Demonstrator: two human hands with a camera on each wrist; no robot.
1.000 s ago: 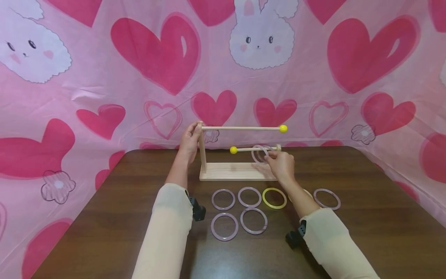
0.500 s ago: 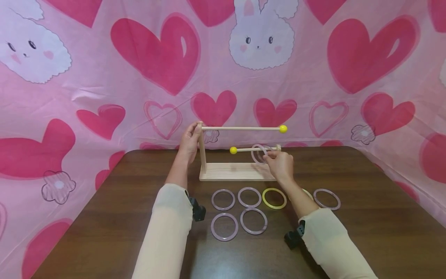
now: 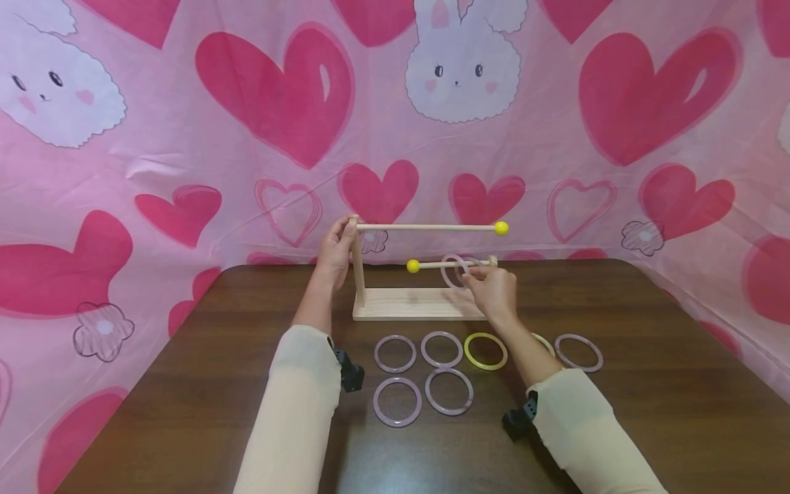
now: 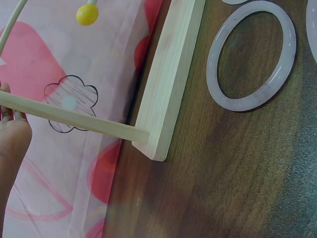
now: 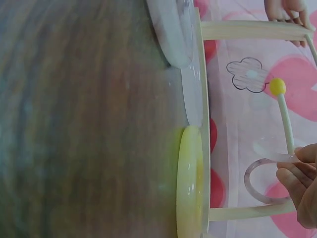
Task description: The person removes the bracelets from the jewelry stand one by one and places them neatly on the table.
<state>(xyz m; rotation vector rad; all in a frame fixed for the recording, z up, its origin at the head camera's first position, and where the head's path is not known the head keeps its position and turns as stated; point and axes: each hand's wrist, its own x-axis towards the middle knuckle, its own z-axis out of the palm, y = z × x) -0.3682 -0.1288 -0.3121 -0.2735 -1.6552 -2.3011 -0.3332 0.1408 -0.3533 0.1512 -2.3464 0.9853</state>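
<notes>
A wooden bangle stand (image 3: 420,304) has two rods tipped with yellow balls. My left hand (image 3: 334,257) grips the top of its tall left post (image 3: 358,267). Between thumb and fingers, my right hand (image 3: 495,293) pinches a pale purple bangle (image 3: 444,269); this bangle encircles the lower rod (image 3: 432,265). Behind it, a second bangle (image 5: 250,186) hangs near the short post in the right wrist view, partly hidden by my fingers in the head view. The upper rod (image 3: 426,227) carries no bangle.
In front of the stand, several purple bangles (image 3: 396,337) lie flat on the brown table (image 3: 247,412) beside a yellow bangle (image 3: 485,368). Another yellowish bangle (image 3: 546,342) is partly covered by my right forearm, with a purple bangle (image 3: 572,336) to its right. A pink heart-patterned cloth (image 3: 382,144) hangs behind.
My right hand and the pinched bangle have shifted slightly left along the lower rod, away from the short post. The left hand keeps its place on the tall post.
</notes>
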